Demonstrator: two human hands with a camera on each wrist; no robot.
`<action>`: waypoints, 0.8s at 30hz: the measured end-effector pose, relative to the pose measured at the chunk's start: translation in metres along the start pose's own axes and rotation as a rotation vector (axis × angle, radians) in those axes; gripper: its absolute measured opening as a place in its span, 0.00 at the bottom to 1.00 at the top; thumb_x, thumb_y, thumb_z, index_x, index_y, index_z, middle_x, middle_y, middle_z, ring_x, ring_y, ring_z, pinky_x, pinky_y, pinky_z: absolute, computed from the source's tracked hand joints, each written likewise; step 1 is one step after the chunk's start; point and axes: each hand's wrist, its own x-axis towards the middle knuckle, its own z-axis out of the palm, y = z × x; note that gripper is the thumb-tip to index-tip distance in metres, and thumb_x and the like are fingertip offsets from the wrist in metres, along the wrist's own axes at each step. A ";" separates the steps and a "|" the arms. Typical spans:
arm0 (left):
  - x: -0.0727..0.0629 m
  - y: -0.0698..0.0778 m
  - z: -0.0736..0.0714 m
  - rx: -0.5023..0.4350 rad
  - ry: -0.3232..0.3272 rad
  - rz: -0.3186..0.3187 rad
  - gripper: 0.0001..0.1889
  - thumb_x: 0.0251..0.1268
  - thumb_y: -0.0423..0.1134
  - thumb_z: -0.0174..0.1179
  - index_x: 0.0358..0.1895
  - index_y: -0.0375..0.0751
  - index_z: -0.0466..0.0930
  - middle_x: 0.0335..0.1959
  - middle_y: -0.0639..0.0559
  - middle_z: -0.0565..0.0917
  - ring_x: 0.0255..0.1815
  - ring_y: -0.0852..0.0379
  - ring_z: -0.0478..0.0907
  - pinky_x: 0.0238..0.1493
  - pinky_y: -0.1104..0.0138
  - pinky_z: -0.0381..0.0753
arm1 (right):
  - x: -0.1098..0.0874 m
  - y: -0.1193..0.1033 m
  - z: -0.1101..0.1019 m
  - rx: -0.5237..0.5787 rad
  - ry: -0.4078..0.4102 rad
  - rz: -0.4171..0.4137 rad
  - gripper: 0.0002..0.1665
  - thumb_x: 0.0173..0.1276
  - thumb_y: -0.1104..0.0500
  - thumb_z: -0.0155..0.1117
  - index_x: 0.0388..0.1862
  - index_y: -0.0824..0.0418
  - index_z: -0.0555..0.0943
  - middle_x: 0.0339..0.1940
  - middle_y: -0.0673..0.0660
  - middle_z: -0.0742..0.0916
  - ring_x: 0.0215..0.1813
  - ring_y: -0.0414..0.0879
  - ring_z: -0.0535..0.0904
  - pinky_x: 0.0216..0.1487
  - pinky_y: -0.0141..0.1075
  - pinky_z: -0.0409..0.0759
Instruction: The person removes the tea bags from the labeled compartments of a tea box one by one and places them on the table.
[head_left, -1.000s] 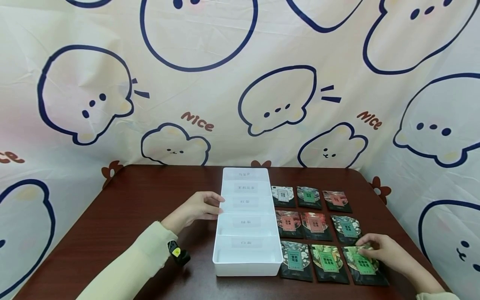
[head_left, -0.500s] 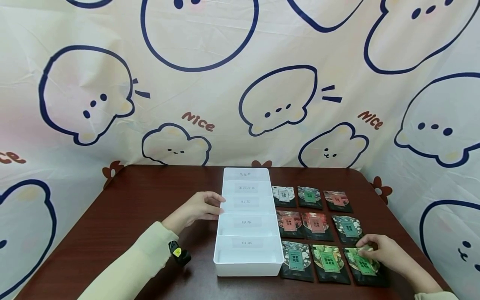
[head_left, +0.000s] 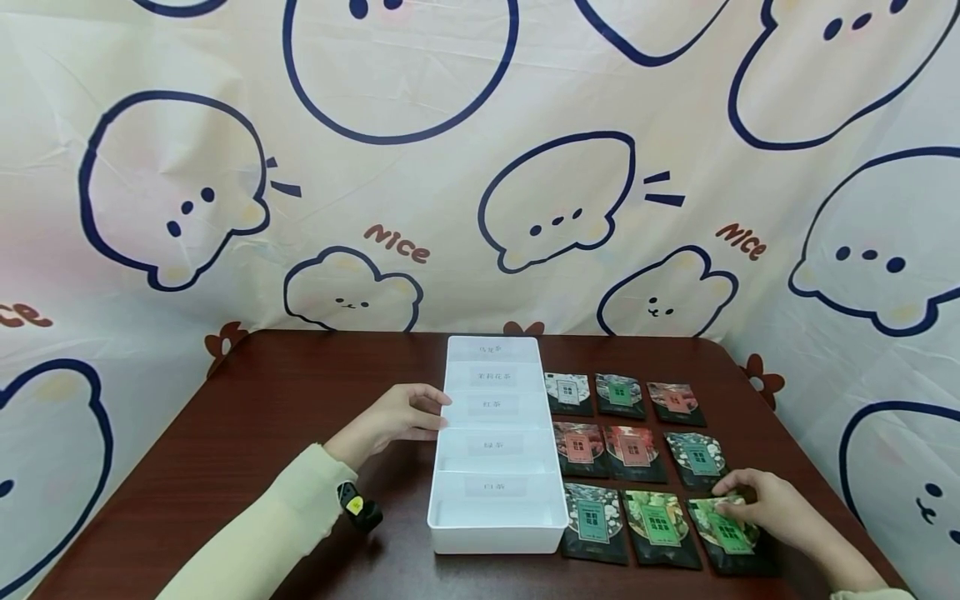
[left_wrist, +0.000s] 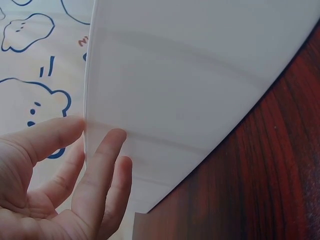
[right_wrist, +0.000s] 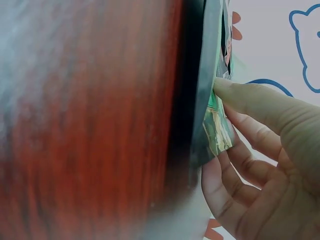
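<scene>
A long white compartment box (head_left: 495,540) with paper labels stands mid-table in the head view. My left hand (head_left: 401,417) touches its left rim and outer side; in the left wrist view the fingers (left_wrist: 102,170) lie lightly against the white wall, not wrapped round it. At the right, my right hand (head_left: 772,504) pinches the upper edge of the green tea sachet (head_left: 727,533) at the near right corner of the group. In the right wrist view, the thumb (right_wrist: 245,97) is on the sachet's (right_wrist: 216,130) printed face with fingers round its edge. Whether it is off the table is unclear.
Other tea sachets lie in rows right of the box: another green one (head_left: 660,525), teal ones (head_left: 594,521), red ones (head_left: 633,452) and a white one (head_left: 567,392). The brown table (head_left: 315,375) backs onto a cartoon-printed cloth (head_left: 450,192).
</scene>
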 end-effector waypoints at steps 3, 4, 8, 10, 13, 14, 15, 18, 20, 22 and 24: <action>0.000 0.000 0.000 0.000 -0.002 0.001 0.19 0.53 0.27 0.69 0.50 0.33 0.79 0.46 0.37 0.78 0.36 0.52 0.81 0.46 0.54 0.85 | -0.001 -0.001 0.000 -0.007 0.006 0.012 0.19 0.59 0.50 0.72 0.43 0.61 0.81 0.40 0.53 0.83 0.32 0.45 0.73 0.30 0.37 0.73; 0.000 0.000 0.000 0.000 -0.002 0.000 0.19 0.54 0.27 0.69 0.50 0.32 0.78 0.47 0.37 0.78 0.36 0.52 0.81 0.46 0.54 0.85 | -0.001 -0.001 0.000 -0.007 0.008 0.016 0.19 0.59 0.50 0.72 0.43 0.61 0.81 0.40 0.53 0.83 0.32 0.45 0.73 0.30 0.37 0.73; 0.000 0.000 0.000 -0.003 0.000 -0.006 0.19 0.54 0.27 0.69 0.51 0.33 0.78 0.47 0.37 0.78 0.36 0.52 0.81 0.47 0.53 0.85 | -0.003 -0.002 -0.002 -0.010 0.016 0.014 0.20 0.59 0.49 0.72 0.44 0.61 0.81 0.38 0.53 0.83 0.31 0.44 0.75 0.30 0.37 0.75; 0.000 0.001 0.000 -0.004 0.002 -0.007 0.19 0.54 0.27 0.69 0.51 0.33 0.79 0.47 0.37 0.78 0.36 0.52 0.81 0.47 0.53 0.85 | -0.004 -0.002 -0.003 -0.009 0.021 0.010 0.21 0.59 0.49 0.72 0.44 0.61 0.81 0.36 0.53 0.83 0.31 0.44 0.76 0.30 0.37 0.75; 0.000 0.001 0.000 -0.002 0.005 -0.008 0.19 0.54 0.27 0.69 0.50 0.33 0.79 0.46 0.38 0.78 0.36 0.52 0.81 0.47 0.53 0.85 | -0.005 -0.002 -0.007 -0.027 0.035 0.008 0.23 0.58 0.47 0.72 0.45 0.61 0.81 0.35 0.54 0.82 0.32 0.44 0.76 0.31 0.37 0.75; 0.000 0.001 0.000 -0.002 0.005 -0.008 0.18 0.54 0.27 0.69 0.50 0.34 0.79 0.46 0.38 0.78 0.36 0.52 0.81 0.47 0.53 0.85 | -0.006 -0.002 -0.008 -0.036 0.043 0.012 0.23 0.58 0.46 0.72 0.45 0.60 0.81 0.35 0.54 0.83 0.33 0.44 0.76 0.32 0.37 0.75; 0.000 0.001 0.000 -0.002 0.004 -0.008 0.19 0.54 0.27 0.69 0.50 0.34 0.79 0.46 0.38 0.78 0.36 0.52 0.81 0.47 0.53 0.85 | -0.006 -0.002 -0.009 -0.047 0.052 0.008 0.23 0.58 0.46 0.72 0.45 0.60 0.81 0.37 0.54 0.83 0.35 0.44 0.76 0.32 0.37 0.75; 0.000 0.001 0.000 0.004 0.006 -0.009 0.19 0.54 0.28 0.69 0.50 0.34 0.79 0.46 0.38 0.78 0.36 0.52 0.81 0.47 0.53 0.85 | -0.006 -0.004 -0.014 -0.074 0.077 -0.010 0.22 0.59 0.46 0.72 0.45 0.59 0.82 0.42 0.54 0.83 0.38 0.44 0.75 0.33 0.37 0.75; 0.000 0.001 0.000 0.007 0.008 -0.008 0.19 0.54 0.28 0.69 0.50 0.34 0.79 0.46 0.38 0.78 0.36 0.52 0.82 0.47 0.52 0.85 | -0.006 -0.006 -0.016 -0.066 0.084 -0.028 0.21 0.60 0.48 0.71 0.46 0.60 0.81 0.42 0.55 0.83 0.38 0.42 0.75 0.32 0.36 0.75; 0.000 0.001 0.001 0.009 0.010 -0.008 0.19 0.54 0.28 0.69 0.50 0.34 0.79 0.46 0.38 0.78 0.36 0.52 0.82 0.47 0.52 0.85 | -0.007 -0.009 -0.019 -0.046 0.088 -0.051 0.20 0.62 0.50 0.69 0.47 0.61 0.81 0.40 0.54 0.83 0.36 0.39 0.75 0.31 0.35 0.75; 0.000 0.001 0.001 0.009 0.011 -0.009 0.18 0.54 0.28 0.69 0.50 0.34 0.79 0.46 0.38 0.78 0.36 0.52 0.82 0.48 0.52 0.84 | -0.007 -0.013 -0.021 -0.026 0.092 -0.071 0.21 0.64 0.50 0.68 0.49 0.62 0.81 0.40 0.54 0.83 0.35 0.36 0.74 0.31 0.33 0.75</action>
